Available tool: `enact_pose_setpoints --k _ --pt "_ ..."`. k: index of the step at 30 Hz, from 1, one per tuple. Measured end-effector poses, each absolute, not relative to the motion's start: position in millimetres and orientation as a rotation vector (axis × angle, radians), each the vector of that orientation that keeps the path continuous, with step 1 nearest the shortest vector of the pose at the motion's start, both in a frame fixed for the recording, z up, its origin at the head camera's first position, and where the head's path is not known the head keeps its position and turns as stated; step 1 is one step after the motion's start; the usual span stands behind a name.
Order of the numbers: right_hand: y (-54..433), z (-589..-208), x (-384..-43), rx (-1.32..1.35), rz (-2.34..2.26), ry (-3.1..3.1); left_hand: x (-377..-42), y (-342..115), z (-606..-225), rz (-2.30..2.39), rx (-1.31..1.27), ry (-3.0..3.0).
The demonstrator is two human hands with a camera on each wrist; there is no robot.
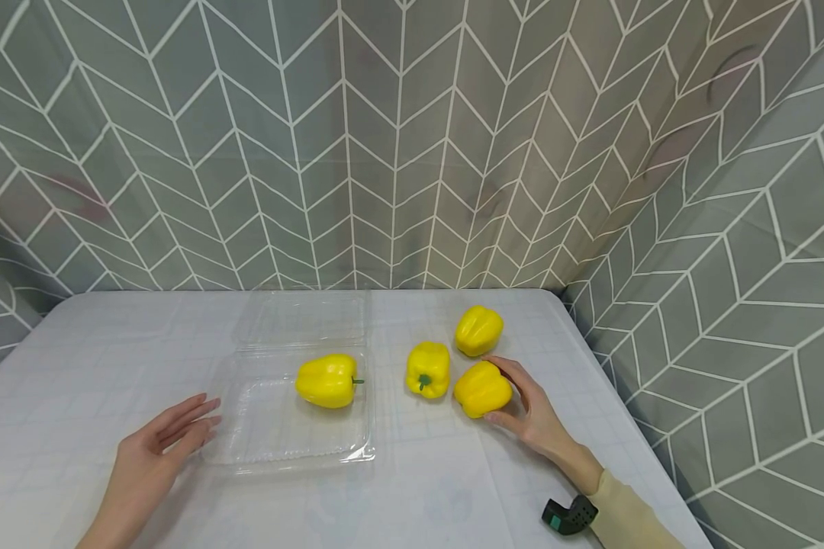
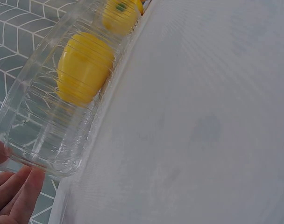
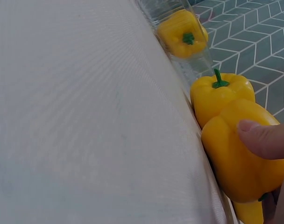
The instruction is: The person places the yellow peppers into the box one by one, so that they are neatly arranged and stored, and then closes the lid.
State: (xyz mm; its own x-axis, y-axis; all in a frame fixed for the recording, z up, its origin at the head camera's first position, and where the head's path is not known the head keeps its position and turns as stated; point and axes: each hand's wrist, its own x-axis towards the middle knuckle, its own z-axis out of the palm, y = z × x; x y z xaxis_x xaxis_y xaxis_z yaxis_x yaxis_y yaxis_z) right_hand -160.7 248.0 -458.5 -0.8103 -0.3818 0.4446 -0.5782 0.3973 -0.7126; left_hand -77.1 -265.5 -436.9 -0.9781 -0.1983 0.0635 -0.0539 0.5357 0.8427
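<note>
My right hand [image 1: 532, 415] grips a yellow bell pepper [image 1: 483, 390] at the right of the table, thumb on its near side in the right wrist view. Beside it stands a second yellow pepper [image 1: 427, 370] with its green stem facing me, and a third pepper [image 1: 479, 331] lies just behind. A fourth pepper [image 1: 327, 380] lies on its side in the clear plastic container [image 1: 261, 457], stem pointing right. At the container's left side, my left hand [image 1: 158, 450] holds its fingers extended, fingertips [image 2: 35, 176] right at the container's wall.
The container's transparent lid [image 1: 302, 316] is folded back toward the rear of the table. A white cloth [image 1: 412, 503] covers the tabletop. Patterned grey curtains [image 1: 371, 152] hang behind and at the right side. A black wrist device [image 1: 570, 515] sits by the right sleeve.
</note>
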Motion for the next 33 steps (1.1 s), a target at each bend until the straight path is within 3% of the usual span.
enact_pose_setpoints --k 33 --pt "243.6 -455.6 -157.2 0.712 1.398 -2.477 -76.6 -266.1 -437.6 -1.452 0.207 -2.596"
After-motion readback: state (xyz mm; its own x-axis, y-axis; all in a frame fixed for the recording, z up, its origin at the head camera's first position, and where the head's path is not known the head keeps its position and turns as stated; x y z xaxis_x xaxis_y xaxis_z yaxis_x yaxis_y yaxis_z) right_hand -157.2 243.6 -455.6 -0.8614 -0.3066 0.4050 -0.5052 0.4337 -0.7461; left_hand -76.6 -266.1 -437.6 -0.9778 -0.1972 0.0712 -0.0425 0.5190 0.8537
